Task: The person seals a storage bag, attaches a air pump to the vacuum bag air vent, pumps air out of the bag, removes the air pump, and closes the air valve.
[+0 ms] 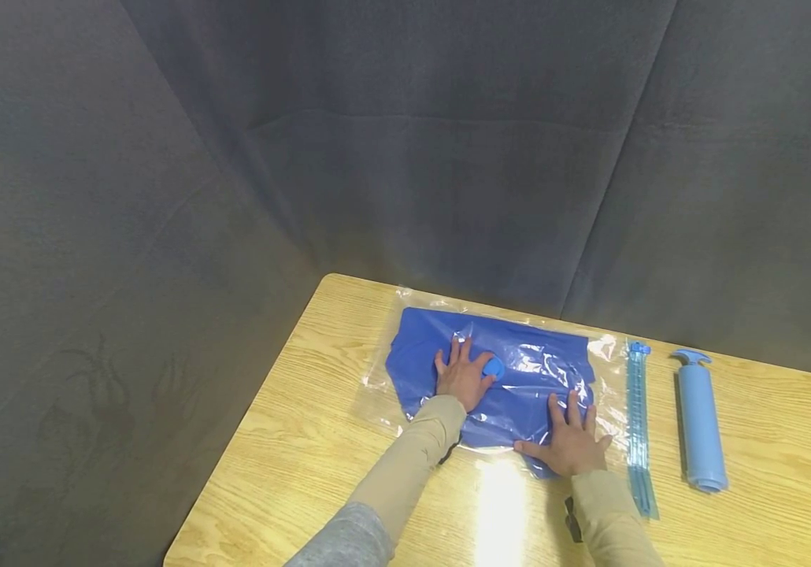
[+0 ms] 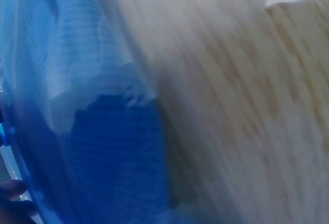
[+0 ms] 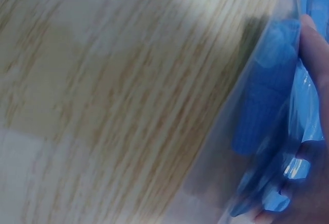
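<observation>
A clear plastic vacuum storage bag (image 1: 377, 386) lies flat on the table with a folded blue cloth (image 1: 427, 331) inside it. My left hand (image 1: 464, 380) rests on the bag, fingers spread, its thumb beside the round blue valve cap (image 1: 494, 368). My right hand (image 1: 572, 442) presses on the bag's near right part with spread fingers. In the right wrist view, the right hand (image 3: 313, 183) lies against the plastic over the blue cloth (image 3: 264, 90). The left wrist view shows the cloth's edge (image 2: 123, 152) under the film, with a few fingertips at the left border.
A blue zip strip with a slider (image 1: 638, 348) runs along the bag's right end. Right of it lies a light blue hand pump (image 1: 701, 425) with a T-shaped handle. The wooden table (image 1: 292, 441) meets dark grey curtains (image 1: 448, 157) at the back and left.
</observation>
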A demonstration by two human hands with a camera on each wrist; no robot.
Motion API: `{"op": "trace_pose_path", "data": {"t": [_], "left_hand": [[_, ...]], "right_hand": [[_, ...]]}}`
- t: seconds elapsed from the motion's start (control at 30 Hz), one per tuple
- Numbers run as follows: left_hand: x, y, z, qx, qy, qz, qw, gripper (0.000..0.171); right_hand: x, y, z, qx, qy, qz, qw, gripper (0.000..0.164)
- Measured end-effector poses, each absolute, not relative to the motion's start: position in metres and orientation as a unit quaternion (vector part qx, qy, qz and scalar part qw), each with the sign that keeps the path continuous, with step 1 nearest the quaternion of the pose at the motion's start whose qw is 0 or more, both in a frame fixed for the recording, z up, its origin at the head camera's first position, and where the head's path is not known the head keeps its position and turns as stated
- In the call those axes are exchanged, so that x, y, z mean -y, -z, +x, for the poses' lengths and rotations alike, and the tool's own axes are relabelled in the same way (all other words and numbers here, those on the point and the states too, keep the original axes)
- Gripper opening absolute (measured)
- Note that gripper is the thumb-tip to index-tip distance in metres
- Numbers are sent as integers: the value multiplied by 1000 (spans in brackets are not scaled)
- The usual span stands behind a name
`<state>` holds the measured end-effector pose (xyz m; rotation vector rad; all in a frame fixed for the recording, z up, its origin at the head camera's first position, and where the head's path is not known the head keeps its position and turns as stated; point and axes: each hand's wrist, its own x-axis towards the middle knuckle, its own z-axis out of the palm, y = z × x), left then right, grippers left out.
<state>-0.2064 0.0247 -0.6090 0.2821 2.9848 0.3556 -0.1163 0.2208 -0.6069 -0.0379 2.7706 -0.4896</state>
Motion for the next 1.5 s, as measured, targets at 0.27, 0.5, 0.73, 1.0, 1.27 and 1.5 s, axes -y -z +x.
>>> {"op": "trace_pose_path", "data": {"t": [0.27, 0.5, 0.73, 1.0, 1.27, 1.5], "left_hand": [[-27, 609, -207, -989, -103, 95, 51, 44], [-28, 612, -209, -991, -88, 96, 39, 45], [-30, 614, -210, -992, -83, 94, 26, 45], [-34, 613, -210, -993, -58, 99, 13, 43], [-33, 613, -210, -995, -44, 92, 6, 43], [-33, 616, -211, -995, -35, 91, 6, 43]], "right_hand": [[-221, 606, -116, -970, 177, -9, 167, 119], [-221, 600, -115, -969, 182, -8, 168, 120], [-222, 599, -116, -969, 177, -6, 170, 119], [-222, 600, -115, -968, 187, -8, 167, 119], [-220, 605, -115, -969, 189, -9, 157, 119], [-218, 601, -114, -968, 188, -5, 164, 119]]}}
